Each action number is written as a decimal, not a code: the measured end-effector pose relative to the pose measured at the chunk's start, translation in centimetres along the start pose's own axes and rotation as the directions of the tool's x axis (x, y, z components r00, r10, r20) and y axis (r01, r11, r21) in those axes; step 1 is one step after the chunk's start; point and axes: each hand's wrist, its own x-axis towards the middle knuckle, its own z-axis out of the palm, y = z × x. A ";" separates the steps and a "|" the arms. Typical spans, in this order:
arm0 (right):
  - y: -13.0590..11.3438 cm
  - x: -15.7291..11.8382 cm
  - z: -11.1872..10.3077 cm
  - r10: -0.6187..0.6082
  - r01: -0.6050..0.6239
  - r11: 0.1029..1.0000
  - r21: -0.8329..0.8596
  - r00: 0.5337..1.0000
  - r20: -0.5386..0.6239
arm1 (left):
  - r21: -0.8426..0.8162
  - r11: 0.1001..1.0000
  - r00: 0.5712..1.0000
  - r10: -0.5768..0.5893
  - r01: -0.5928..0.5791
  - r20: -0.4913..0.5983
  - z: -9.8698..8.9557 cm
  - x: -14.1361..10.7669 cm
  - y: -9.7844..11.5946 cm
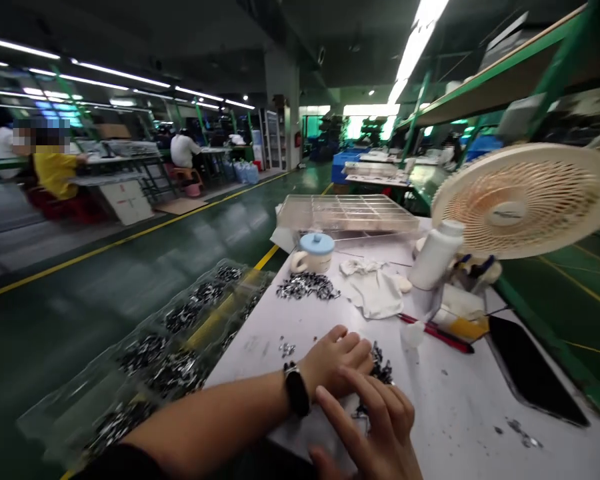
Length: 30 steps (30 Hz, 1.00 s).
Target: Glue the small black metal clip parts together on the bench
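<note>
My left hand (336, 360) reaches in from the left, palm down, with a dark band (297, 390) on its wrist. Its fingers are bent but slightly apart, and their tips are hidden; I make out nothing held in them. Just past them lies a pile of small black and silver metal parts (381, 365). My right hand (380, 420) is in front, fingers apart and pointing toward the left wrist, holding nothing I can see. One fingertip overlaps the back of the left hand; whether they touch I cannot tell. A few silver pieces (287, 348) lie beyond the left wrist.
On the white table (460, 407) are another parts pile (307, 285), a lidded mug (316, 253), a white cloth (375, 290), a white bottle (437, 253), a red pen (437, 333) and a phone (535, 370). A fan (505, 213) overhangs the right; parts trays (180, 340) stand left.
</note>
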 end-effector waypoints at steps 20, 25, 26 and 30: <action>2.3 -1.5 -1.3 -0.051 0.058 0.997 -0.048 0.989 0.142 | -0.114 0.994 0.993 0.014 0.000 0.116 0.2 0.1 0.8; 2.4 -2.2 -2.0 -0.058 0.070 0.995 -0.069 0.985 0.164 | -0.152 0.988 0.984 -0.001 0.029 0.179 -0.1 0.3 0.9; 2.4 -2.4 -2.1 -0.053 0.067 0.995 -0.080 0.985 0.163 | -0.154 0.986 0.980 -0.027 0.059 0.198 -0.2 0.4 0.6; 3.8 -4.0 -2.8 0.013 0.011 0.988 -0.155 0.988 0.155 | -0.109 0.943 0.918 -0.274 0.316 0.287 -0.3 0.5 -2.8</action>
